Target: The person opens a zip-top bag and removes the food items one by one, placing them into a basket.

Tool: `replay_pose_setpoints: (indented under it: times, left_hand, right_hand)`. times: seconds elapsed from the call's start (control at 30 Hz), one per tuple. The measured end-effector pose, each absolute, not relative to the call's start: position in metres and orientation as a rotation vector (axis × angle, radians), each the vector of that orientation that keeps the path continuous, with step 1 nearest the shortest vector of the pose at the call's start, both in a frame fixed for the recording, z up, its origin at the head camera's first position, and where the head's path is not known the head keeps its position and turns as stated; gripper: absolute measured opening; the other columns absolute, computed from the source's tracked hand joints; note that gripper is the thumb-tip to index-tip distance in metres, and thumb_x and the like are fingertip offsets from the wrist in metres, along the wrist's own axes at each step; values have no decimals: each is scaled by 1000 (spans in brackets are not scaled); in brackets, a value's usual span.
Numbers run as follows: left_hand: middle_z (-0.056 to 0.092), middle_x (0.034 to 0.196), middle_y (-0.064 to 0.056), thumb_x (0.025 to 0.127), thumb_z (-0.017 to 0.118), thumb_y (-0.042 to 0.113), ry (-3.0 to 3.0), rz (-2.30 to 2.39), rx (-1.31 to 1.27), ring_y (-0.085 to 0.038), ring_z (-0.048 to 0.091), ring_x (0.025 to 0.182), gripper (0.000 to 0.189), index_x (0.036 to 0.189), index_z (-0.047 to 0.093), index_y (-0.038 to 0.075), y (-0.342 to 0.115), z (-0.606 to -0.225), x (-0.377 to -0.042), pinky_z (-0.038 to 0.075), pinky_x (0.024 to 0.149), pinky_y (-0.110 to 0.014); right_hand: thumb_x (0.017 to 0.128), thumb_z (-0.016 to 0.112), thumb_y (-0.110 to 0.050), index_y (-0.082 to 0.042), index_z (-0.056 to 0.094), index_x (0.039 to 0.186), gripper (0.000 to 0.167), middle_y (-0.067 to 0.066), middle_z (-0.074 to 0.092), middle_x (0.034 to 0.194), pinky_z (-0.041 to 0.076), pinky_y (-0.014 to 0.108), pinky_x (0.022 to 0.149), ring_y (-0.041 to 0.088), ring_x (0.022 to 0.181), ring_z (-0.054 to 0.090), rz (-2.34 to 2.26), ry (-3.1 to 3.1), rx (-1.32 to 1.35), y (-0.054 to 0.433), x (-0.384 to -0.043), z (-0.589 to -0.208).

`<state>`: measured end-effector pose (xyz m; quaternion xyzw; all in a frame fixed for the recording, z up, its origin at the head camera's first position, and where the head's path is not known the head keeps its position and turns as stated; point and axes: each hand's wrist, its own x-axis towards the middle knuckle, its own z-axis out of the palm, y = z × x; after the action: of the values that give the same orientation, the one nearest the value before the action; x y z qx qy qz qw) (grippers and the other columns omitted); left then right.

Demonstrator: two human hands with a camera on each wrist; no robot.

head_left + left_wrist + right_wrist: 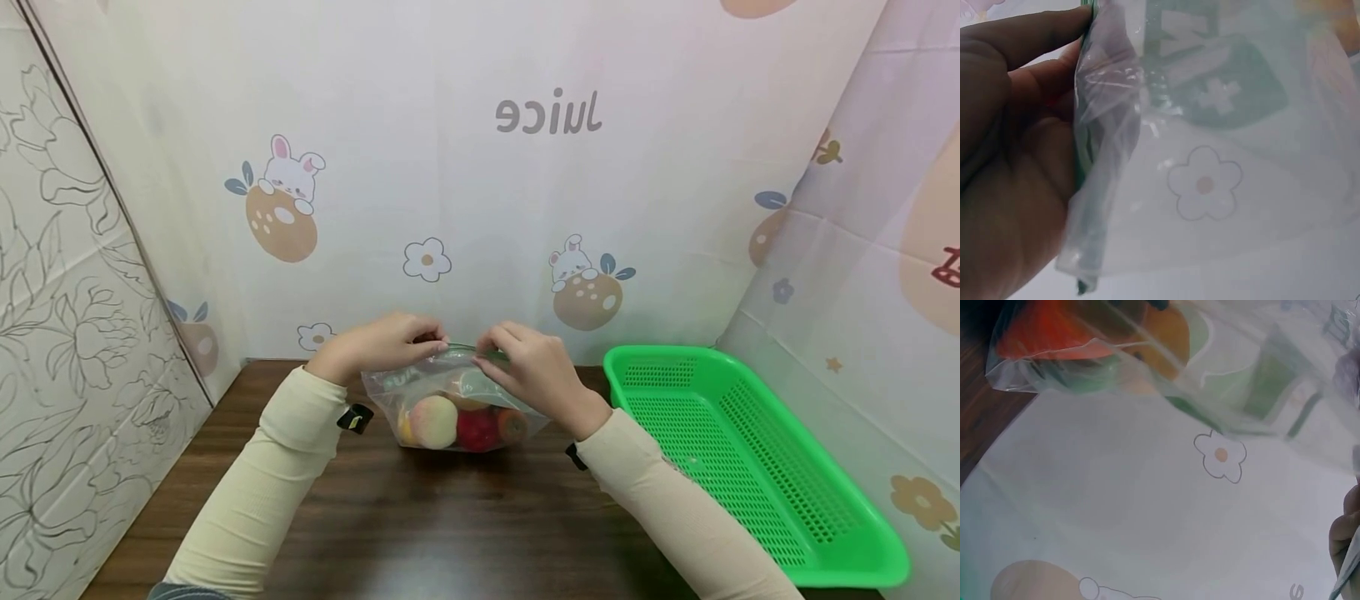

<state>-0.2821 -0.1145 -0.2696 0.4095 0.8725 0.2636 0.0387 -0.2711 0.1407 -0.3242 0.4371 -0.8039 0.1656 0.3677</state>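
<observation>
A clear zip bag (386,396) with a green strip along its mouth stands upright on the table. Inside it lie a pale peach (434,422), a dark red fruit (477,429), a brownish round fruit (513,425) and a bit of something yellow (406,429). My left hand (386,343) pinches the mouth edge on the left. On the other side, my right hand (536,367) pinches the same edge between thumb and fingers. Green print marks the bag (1141,244) in the left wrist view. An orange-red fruit (1054,331) shows through the plastic in the right wrist view.
To the right, a green plastic basket (705,442) with perforated walls sits on the dark wooden table (420,533). A printed curtain (487,192) hangs right behind the table, with more patterned cloth on both sides.
</observation>
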Motion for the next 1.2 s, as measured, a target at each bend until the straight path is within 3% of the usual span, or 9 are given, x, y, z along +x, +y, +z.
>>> replay_pose_setpoints:
  times: [0.2, 0.47, 0.67, 0.87, 1.2]
  left_hand:
    - [54, 77, 3, 104, 56, 18, 2670, 852, 1269, -14, 50, 69, 13, 99, 63, 8, -114, -272, -284, 43, 66, -32]
    - [51, 75, 4, 106, 53, 22, 2719, 853, 1264, -14, 49, 69, 16, 97, 62, 12, -110, -274, -285, 42, 66, -32]
    - [55, 79, 1, 106, 52, 19, 2720, 886, 1230, -15, 50, 71, 16, 101, 62, 9, -108, -273, -285, 44, 67, -34]
    - [53, 78, 0, 107, 50, 20, 2730, 884, 1192, -15, 49, 70, 17, 103, 62, 8, -105, -276, -287, 43, 66, -33]
    - [51, 78, -1, 108, 49, 18, 2712, 936, 1172, -16, 48, 70, 17, 105, 60, 6, -104, -276, -286, 43, 67, -32]
  right_hand:
    - [87, 81, -26, -13, 67, 96, 21, -2, 67, 90, 53, 29, 61, 12, 77, 62, 374, -2072, 1067, 144, -271, -324]
    - [86, 82, -23, -9, 67, 101, 25, 4, 61, 97, 54, 30, 64, 15, 78, 59, 434, -2102, 1061, 143, -270, -327]
    - [90, 78, -24, -6, 69, 103, 24, 7, 59, 99, 48, 37, 76, 25, 88, 53, 370, -2103, 1021, 139, -273, -327]
    - [90, 74, -23, -8, 70, 105, 21, 6, 58, 97, 41, 36, 68, 25, 84, 51, 260, -2136, 995, 135, -271, -326]
    - [84, 67, -12, -8, 63, 94, 12, 5, 55, 93, 42, 37, 73, 23, 83, 49, 285, -2182, 1039, 130, -271, -328]
